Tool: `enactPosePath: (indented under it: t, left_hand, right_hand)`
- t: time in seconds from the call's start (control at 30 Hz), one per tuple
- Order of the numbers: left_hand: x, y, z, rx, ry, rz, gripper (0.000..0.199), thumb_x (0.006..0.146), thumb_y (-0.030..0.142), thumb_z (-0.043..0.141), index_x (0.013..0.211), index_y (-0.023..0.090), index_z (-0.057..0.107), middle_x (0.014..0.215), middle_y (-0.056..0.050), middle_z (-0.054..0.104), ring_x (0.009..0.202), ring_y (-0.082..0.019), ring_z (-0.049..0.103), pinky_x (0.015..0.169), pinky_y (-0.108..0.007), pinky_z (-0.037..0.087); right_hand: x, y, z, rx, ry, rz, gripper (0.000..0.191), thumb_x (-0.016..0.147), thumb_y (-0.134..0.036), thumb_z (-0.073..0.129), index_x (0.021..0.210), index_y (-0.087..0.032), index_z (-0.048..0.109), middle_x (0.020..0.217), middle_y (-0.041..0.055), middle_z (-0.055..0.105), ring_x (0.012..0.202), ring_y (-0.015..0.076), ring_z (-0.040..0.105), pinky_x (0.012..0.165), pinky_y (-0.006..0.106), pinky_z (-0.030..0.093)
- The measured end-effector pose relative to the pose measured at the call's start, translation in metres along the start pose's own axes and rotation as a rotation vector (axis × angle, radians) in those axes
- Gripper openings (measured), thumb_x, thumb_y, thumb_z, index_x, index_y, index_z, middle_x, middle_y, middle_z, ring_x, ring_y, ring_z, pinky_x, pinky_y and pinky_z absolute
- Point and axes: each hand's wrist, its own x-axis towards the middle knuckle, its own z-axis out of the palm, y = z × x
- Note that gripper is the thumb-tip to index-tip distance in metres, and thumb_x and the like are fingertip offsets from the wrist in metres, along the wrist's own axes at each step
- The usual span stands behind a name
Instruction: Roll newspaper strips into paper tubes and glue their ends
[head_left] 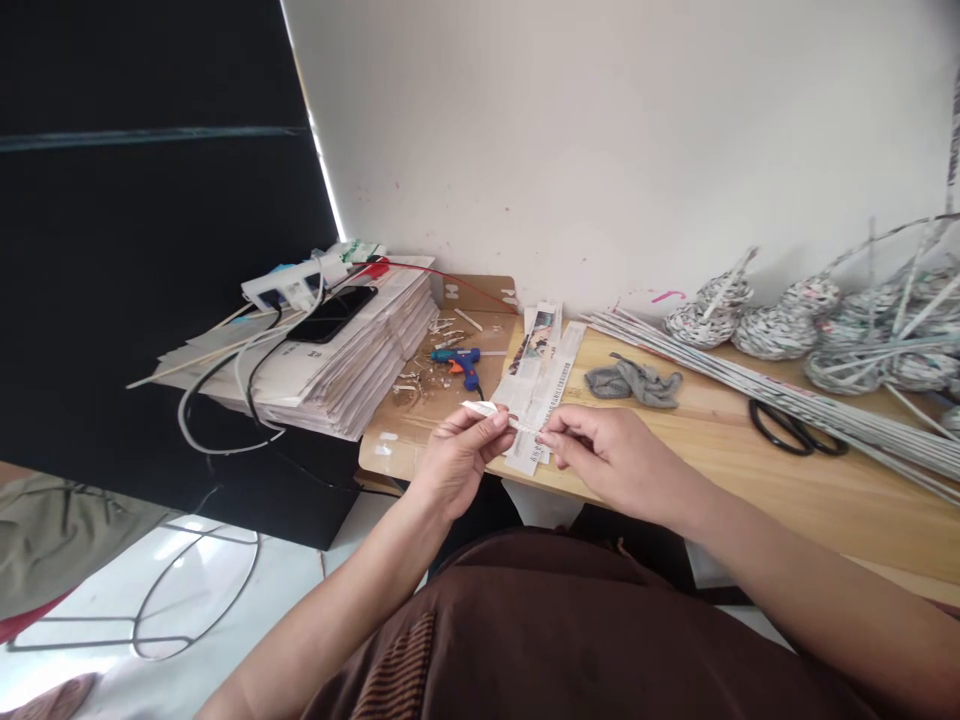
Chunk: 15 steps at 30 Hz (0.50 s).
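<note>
Between my two hands, above the table's front edge, stretches a thin rolled strip of newspaper [526,428]. My left hand [461,450] pinches it near a flared, loose paper end that sticks out past the thumb. At the other end, my right hand [600,450] holds the strip between thumb and fingertips. Flat newspaper strips [534,385] lie on the table just beyond and beneath my hands. A blue glue gun [461,362] rests on its side on a cardboard sheet [397,420] to the left, among dried glue scraps.
A tall stack of paper [367,370] stands at left, bearing a phone [334,313] and a power strip [296,280]. Along the right lie long paper tubes [750,385], black-handled scissors [795,430], a grey cloth [634,382] and several woven paper pieces [776,330] against the wall.
</note>
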Motion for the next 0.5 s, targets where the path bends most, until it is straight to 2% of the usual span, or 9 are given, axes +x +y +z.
enactPosePath:
  t: [0.07,0.13,0.23,0.37,0.5]
  left_hand:
    - [0.000,-0.001,-0.001,0.017,0.002,0.004,0.022,0.059,0.020,0.087,0.074,0.013,0.073,0.076,-0.001,0.070,0.066,-0.009,0.066,0.066,-0.018,0.056]
    - [0.000,-0.002,-0.003,0.031,0.002,0.014,0.023,0.059,0.022,0.087,0.074,0.013,0.073,0.075,-0.001,0.069,0.066,-0.009,0.065,0.065,-0.019,0.055]
    - [0.000,-0.004,-0.004,0.058,-0.003,0.039,0.022,0.059,0.024,0.087,0.073,0.014,0.072,0.075,0.000,0.067,0.068,-0.008,0.063,0.060,-0.017,0.050]
    - [-0.001,-0.008,-0.006,0.109,-0.022,0.047,0.017,0.063,0.025,0.085,0.072,0.016,0.074,0.085,-0.002,0.068,0.068,-0.006,0.057,0.053,-0.014,0.042]
    - [-0.001,-0.008,-0.007,0.089,-0.020,0.019,0.027,0.062,0.024,0.085,0.087,0.018,0.076,0.084,-0.002,0.068,0.067,-0.006,0.056,0.055,-0.015,0.041]
  right_hand:
    - [0.002,0.001,0.000,0.131,-0.100,0.078,0.022,0.094,-0.033,0.047,0.080,-0.021,0.060,0.066,-0.0013,0.065,0.050,0.0103,0.054,0.047,0.022,0.038]
    - [0.005,0.002,0.001,0.217,-0.140,0.111,0.021,0.094,-0.033,0.047,0.085,-0.020,0.061,0.069,-0.0001,0.067,0.052,0.0106,0.057,0.046,0.021,0.039]
    - [0.008,-0.002,0.007,0.214,-0.060,0.057,0.015,0.091,-0.032,0.053,0.095,-0.021,0.063,0.076,0.0006,0.069,0.059,0.0115,0.060,0.051,0.022,0.042]
    - [0.012,-0.011,0.016,0.172,0.053,-0.045,0.014,0.091,-0.029,0.055,0.097,-0.021,0.065,0.081,-0.0001,0.070,0.062,0.0107,0.060,0.057,0.022,0.043]
    - [0.014,-0.013,0.020,0.095,0.102,-0.115,0.018,0.093,-0.025,0.051,0.097,-0.023,0.068,0.079,-0.0011,0.070,0.061,0.0107,0.058,0.059,0.023,0.041]
